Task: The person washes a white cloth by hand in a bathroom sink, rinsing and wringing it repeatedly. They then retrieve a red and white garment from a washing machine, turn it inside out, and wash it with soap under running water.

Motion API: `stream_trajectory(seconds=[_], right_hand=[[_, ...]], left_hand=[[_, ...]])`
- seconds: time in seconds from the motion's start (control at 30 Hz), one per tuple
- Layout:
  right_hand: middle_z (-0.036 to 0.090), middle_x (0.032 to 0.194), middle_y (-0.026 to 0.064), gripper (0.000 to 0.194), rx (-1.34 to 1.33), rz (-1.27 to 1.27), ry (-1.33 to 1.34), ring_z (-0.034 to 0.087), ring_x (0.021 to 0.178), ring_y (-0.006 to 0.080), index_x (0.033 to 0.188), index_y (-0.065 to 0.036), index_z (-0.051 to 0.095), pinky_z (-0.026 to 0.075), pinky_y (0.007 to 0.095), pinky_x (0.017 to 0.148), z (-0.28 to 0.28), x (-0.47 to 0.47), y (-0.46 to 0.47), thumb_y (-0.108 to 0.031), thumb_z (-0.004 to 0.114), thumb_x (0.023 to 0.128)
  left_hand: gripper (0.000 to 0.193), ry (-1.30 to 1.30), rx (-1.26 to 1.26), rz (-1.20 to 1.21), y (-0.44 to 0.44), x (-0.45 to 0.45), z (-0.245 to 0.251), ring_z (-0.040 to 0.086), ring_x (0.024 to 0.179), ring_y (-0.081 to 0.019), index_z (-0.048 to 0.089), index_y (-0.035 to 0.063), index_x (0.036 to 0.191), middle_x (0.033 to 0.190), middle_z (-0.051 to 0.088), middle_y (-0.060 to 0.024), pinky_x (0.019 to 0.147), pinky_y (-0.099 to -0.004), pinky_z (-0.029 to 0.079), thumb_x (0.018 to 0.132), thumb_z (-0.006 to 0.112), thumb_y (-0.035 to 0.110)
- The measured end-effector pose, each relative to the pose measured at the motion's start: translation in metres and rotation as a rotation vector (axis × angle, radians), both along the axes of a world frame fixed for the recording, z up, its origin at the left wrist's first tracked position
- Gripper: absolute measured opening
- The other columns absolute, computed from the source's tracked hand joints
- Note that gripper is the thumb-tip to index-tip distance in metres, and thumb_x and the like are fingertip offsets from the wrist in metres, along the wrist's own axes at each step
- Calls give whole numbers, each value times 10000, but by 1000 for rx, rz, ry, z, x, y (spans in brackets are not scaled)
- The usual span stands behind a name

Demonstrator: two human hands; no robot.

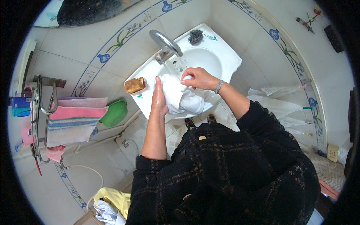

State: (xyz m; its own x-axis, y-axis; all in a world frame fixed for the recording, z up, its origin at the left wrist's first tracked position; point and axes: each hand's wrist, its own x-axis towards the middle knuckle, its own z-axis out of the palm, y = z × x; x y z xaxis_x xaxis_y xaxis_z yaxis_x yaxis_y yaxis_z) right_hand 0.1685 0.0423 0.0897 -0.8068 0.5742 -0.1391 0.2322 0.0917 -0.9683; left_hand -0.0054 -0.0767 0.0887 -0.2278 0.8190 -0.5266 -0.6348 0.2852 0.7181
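A bunched white cloth (180,98) hangs over the front part of the white washbasin (216,56). My left hand (159,97) looks wet and is held edge-on along the cloth's left side, fingers straight and palm against the fabric. Most of that palm is hidden. On the other side, my right hand (201,78) pinches a small fold of the cloth between thumb and fingers. A metal-band watch (218,86) circles my right wrist. Above the cloth, the chrome faucet (166,43) arches over the bowl, with what looks like a thin stream of water below it.
A brown soap bar (135,85) sits in a dish on the basin's left corner. Across the bowl lies a dark scouring pad (196,37). Striped towels (76,118) hang from a metal rack at left, beside a green plastic basin (114,113). White plastic bags (278,104) hang at right.
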Motion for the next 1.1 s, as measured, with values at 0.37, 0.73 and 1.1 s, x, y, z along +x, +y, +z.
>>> stream_trajectory(seconds=[0.37, 0.73, 1.1], right_hand=[[621, 899, 137, 154, 648, -218, 69, 623, 802, 295, 850, -52, 595, 507, 368, 697, -7, -10, -5, -178, 675, 810], [638, 726, 148, 186, 728, -455, 30, 651, 679, 327, 836, -65, 564, 512, 420, 582, 8, -56, -50, -247, 587, 868], [632, 675, 136, 244, 857, -253, -126, 644, 612, 321, 736, -92, 596, 509, 426, 541, -8, -88, -17, -252, 509, 899]], left_hand=[[537, 237, 30, -223, -21, -25, -24, 601, 1046, -210, 480, -35, 1280, 1187, 593, -130, 894, -341, 492, 803, 679, 113], [620, 184, -176, 182, 18, 2, -38, 626, 956, -289, 526, -120, 1135, 1108, 587, -222, 801, -417, 535, 889, 609, 443], [439, -66, 54, 351, 33, 28, -10, 623, 977, -270, 489, 21, 1234, 1103, 600, -121, 797, -383, 538, 965, 491, 368]])
